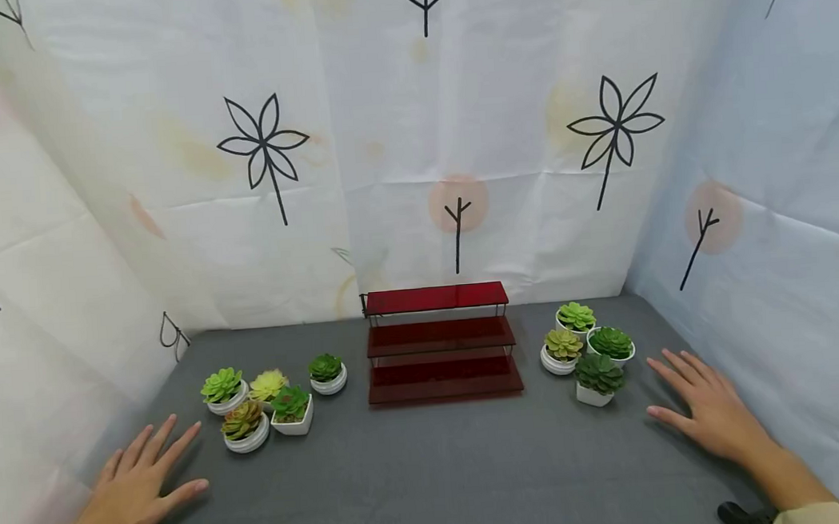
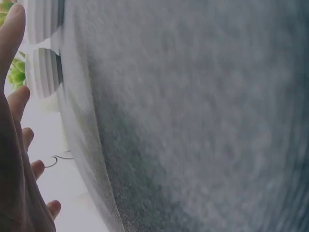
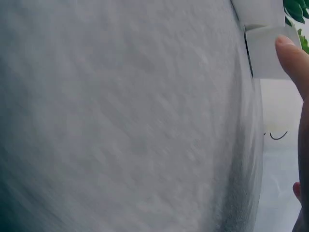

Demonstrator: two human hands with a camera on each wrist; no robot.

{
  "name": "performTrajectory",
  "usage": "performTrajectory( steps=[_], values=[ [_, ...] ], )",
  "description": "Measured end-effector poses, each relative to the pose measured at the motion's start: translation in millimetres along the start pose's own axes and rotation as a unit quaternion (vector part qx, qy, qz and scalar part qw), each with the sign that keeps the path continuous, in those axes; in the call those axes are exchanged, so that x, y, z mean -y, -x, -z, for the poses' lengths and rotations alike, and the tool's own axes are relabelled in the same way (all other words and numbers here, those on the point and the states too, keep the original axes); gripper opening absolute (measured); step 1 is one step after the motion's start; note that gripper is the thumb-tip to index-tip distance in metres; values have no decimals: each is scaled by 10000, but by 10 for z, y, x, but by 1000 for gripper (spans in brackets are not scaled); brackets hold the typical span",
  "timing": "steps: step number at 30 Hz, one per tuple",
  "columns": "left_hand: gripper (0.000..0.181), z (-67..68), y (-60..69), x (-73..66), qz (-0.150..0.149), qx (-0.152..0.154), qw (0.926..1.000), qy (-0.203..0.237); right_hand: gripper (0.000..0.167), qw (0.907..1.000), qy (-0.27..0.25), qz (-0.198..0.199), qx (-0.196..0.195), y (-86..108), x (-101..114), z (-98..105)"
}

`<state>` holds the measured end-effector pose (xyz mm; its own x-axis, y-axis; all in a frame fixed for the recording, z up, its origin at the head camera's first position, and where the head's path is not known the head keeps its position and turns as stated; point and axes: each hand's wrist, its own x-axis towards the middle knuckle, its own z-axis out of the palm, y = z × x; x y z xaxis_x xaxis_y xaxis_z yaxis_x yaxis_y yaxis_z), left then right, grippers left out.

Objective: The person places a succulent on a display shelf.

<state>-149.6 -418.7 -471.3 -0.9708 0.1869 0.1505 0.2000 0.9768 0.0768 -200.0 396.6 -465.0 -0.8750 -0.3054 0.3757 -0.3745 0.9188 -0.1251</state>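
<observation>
My left hand (image 1: 132,492) is spread at the left of the grey table, fingers straight, holding nothing. Nearest to it is a reddish-green succulent in a round white pot (image 1: 245,426), and beside that stand a bright green one (image 1: 224,388), a yellow one (image 1: 268,386) and one in a square pot (image 1: 291,410). A dark green succulent (image 1: 327,373) stands a little apart. My right hand (image 1: 709,404), also spread and holding nothing, lies right of another cluster, closest to a dark succulent in a square pot (image 1: 596,378). Behind it are a yellowish one (image 1: 561,351) and two green ones (image 1: 610,344).
A three-tier dark red shelf (image 1: 442,337) stands at the back middle of the grey table (image 1: 432,469), between the two plant groups. White printed cloth (image 1: 383,136) encloses the back and sides. A black object (image 1: 741,517) shows by the right sleeve.
</observation>
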Motion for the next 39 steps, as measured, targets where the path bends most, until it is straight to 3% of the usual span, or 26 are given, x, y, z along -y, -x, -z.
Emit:
performTrajectory(
  steps=[6, 11, 16, 26, 31, 35, 39],
  values=[
    [84, 20, -14, -92, 38, -212, 9997, 137, 79, 9971, -500, -133, -563, 36, 111, -13],
    [80, 50, 13, -162, -187, -705, 9968, 337, 76, 9885, -1306, -445, -619, 14, 257, -4],
    [77, 68, 31, -254, -370, -1031, 9922, 593, 74, 9796, -1696, -735, -792, 20, 391, -1],
    [66, 124, 56, -564, -34, -1384, 9780, 1562, 68, 9639, -1921, -1272, -1334, 54, 609, -76],
    [63, 129, 49, -690, -215, -1747, 9673, 1828, 65, 9413, -2633, -1441, -1548, 36, 683, -141],
    [64, 132, 17, -791, -371, -1949, 9590, 2023, 63, 9160, -3211, -1865, -1519, 21, 772, -180],
    [64, 125, -54, -886, -488, -2110, 9514, 2190, 65, 8696, -3906, -2712, -1329, -6, 875, -184]
  ],
)
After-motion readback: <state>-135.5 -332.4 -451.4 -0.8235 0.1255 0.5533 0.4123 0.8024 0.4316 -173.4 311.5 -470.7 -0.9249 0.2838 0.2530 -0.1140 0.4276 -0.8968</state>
